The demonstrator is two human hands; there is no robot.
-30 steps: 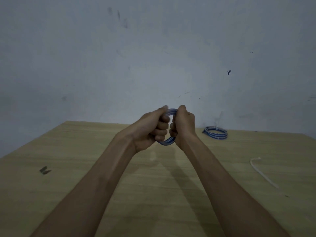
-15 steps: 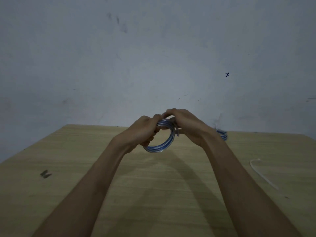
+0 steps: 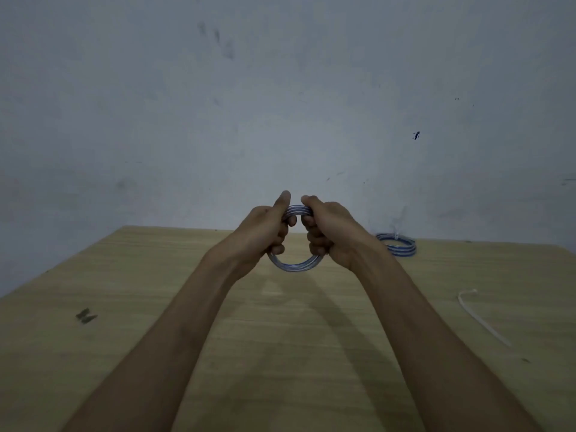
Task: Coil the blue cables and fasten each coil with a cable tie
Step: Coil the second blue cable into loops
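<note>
A blue cable coil [image 3: 296, 265] is held upright above the wooden table [image 3: 156, 307], its ring facing me. My left hand [image 3: 265, 232] grips the coil's left side, thumb up over the top. My right hand [image 3: 330, 232] grips its right side with fingers curled through the ring. A second blue coil [image 3: 397, 246], with a white tie standing up from it, lies flat at the table's far right. A loose white cable tie [image 3: 480, 316] lies on the table to the right of my right forearm.
A grey wall [image 3: 280, 104] rises right behind the table's far edge. A small dark mark [image 3: 84, 315] sits on the table's left part. The table's left edge runs diagonally at the lower left.
The coil was turned from tilted to upright with its ring facing me. My hands shifted to opposite sides of the ring, and the far coil is uncovered again.
</note>
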